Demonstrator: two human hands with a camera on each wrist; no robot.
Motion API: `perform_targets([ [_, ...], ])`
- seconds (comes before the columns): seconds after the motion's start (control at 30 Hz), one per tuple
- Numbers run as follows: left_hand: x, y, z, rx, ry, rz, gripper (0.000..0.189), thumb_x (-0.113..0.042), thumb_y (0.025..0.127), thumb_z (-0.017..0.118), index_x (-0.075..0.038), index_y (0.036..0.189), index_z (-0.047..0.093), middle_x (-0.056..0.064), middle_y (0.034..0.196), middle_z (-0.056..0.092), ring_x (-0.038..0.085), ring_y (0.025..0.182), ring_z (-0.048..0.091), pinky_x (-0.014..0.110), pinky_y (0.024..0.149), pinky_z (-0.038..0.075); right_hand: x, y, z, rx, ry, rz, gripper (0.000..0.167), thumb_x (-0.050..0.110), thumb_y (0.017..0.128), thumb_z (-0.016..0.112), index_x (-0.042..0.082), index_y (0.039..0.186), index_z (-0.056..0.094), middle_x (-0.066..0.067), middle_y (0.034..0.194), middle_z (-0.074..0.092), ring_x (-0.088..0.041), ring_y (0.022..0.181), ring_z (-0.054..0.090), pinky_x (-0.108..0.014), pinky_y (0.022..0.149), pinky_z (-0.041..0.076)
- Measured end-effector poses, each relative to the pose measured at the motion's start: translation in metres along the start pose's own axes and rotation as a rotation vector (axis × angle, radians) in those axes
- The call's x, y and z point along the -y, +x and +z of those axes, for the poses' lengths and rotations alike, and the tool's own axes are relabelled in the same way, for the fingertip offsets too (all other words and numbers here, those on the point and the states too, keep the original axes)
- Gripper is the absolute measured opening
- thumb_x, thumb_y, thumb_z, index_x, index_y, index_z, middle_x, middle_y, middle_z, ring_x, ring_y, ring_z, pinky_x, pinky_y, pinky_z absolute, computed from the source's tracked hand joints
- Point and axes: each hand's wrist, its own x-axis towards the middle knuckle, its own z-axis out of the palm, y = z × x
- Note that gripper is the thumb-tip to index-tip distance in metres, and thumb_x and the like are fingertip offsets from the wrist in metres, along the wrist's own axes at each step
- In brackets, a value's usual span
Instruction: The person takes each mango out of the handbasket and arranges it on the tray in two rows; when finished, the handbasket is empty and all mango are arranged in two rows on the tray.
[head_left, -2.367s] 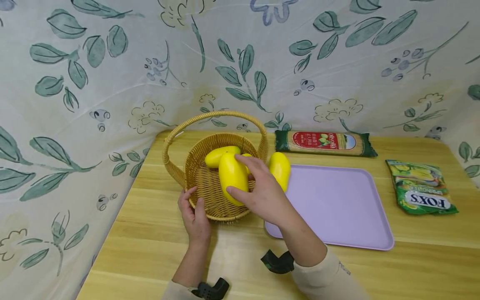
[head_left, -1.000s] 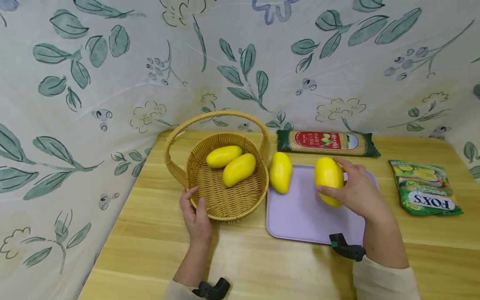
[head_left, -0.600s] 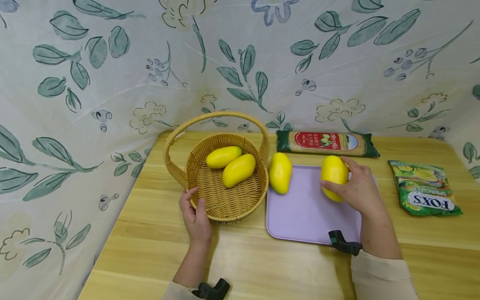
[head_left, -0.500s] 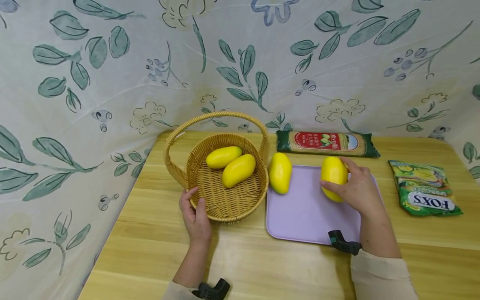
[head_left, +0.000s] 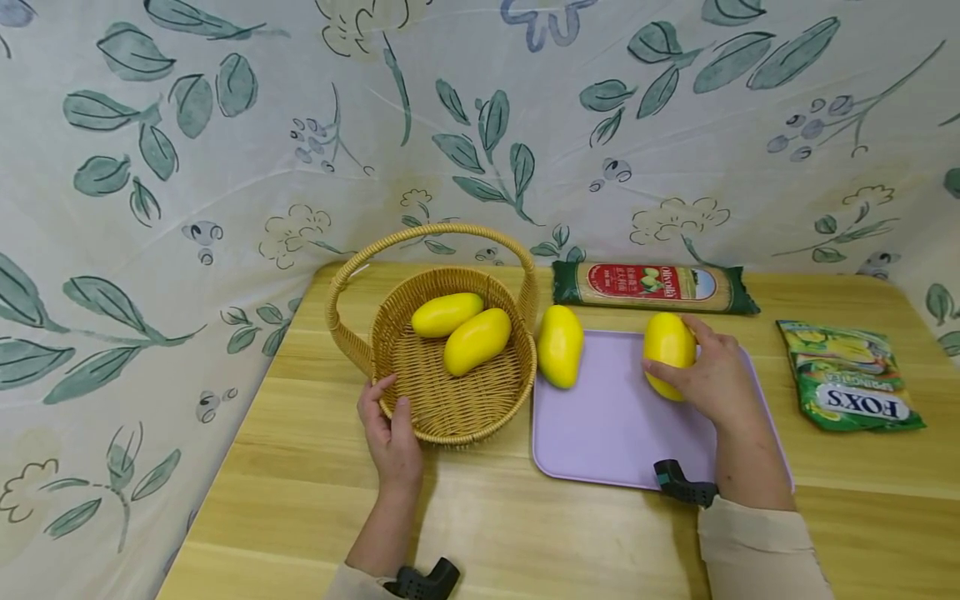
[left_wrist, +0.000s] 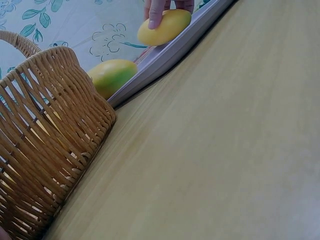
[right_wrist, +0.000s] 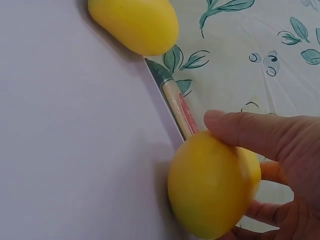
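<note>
My right hand (head_left: 716,379) grips a yellow mango (head_left: 667,354) at the far right part of the lilac tray (head_left: 600,433), thumb on the near side. In the right wrist view this mango (right_wrist: 210,185) sits close against the tray surface, its fingers partly hidden behind it. A second mango (head_left: 560,346) lies at the tray's left edge beside the basket. My left hand (head_left: 393,437) holds the front-left rim of the round wicker basket (head_left: 457,421), thumb at the rim. Two more mangoes (head_left: 477,342) lie inside the basket, touching each other.
Behind the tray lies a pack of spaghetti (head_left: 652,285) with green ends. A green Fox's bag (head_left: 851,375) lies to the right of the tray. The basket's tall handle (head_left: 435,229) arches over its bowl. A floral cloth (head_left: 450,125) hangs behind the table.
The right hand has carried the mango from over the basket rightward to the tray, and has shifted only slightly in the last half second. The left hand stays at the basket rim.
</note>
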Motion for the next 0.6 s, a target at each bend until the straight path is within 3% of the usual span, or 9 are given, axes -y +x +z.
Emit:
perform_targets([
  [0.6,0.0002,0.0001,0.0001,-0.004,-0.002,0.006,0.034,-0.002,0.099,0.046,0.007,0.131,0.048,0.016,0.158,0.026,0.032,0.155,0.014,0.053,0.126,0.009,-0.0045,0.0017,-0.0003,-0.019,0.027,-0.023,0.101,0.05,0.087,0.075,0.006,0.161,0.023,-0.044,0.151,0.026,-0.058,0.121,0.038,-0.072,0.096,0.043],
])
